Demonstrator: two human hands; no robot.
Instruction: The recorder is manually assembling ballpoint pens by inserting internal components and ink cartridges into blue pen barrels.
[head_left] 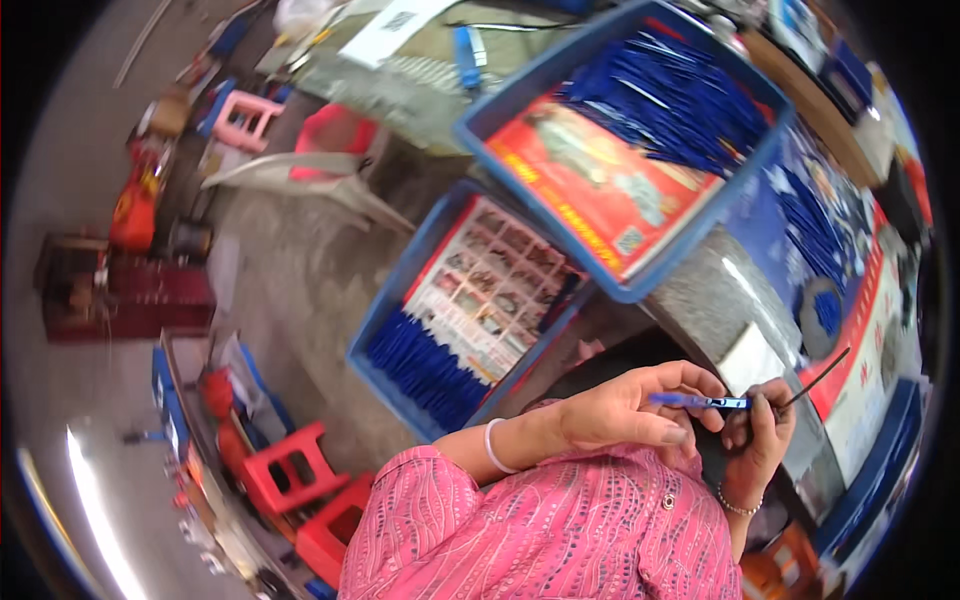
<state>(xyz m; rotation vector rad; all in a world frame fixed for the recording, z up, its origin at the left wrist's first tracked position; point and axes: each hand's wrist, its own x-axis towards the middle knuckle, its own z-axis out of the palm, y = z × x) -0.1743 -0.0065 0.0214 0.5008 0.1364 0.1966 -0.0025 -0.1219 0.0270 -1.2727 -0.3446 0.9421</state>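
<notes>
My right hand (pixel 760 430) pinches a slim, shiny blue stick-like piece (pixel 728 403) between thumb and fingers. Beyond these fingers, a thin dark rod (pixel 825 373) sticks out toward the upper right; whether it joins the blue piece is hidden. My left hand (pixel 640 405) is curled loosely around the blurred left end of the piece, thumb and fingers apart. Above the hands, a large blue tray (pixel 560 225) holds many slim blue pieces (pixel 665 90) and a red printed sheet. Left of it and lower, a second blue tray (pixel 378 300) holds more blue pieces (pixel 425 370) over a printed sheet.
A grey work surface (pixel 705 290) lies under the large tray, with a white block (pixel 752 360) near my hands. More blue pieces (pixel 812 225) lie at the right. A pale chair (pixel 285 168), a pink stool (pixel 245 120) and red stools (pixel 290 470) stand on the floor.
</notes>
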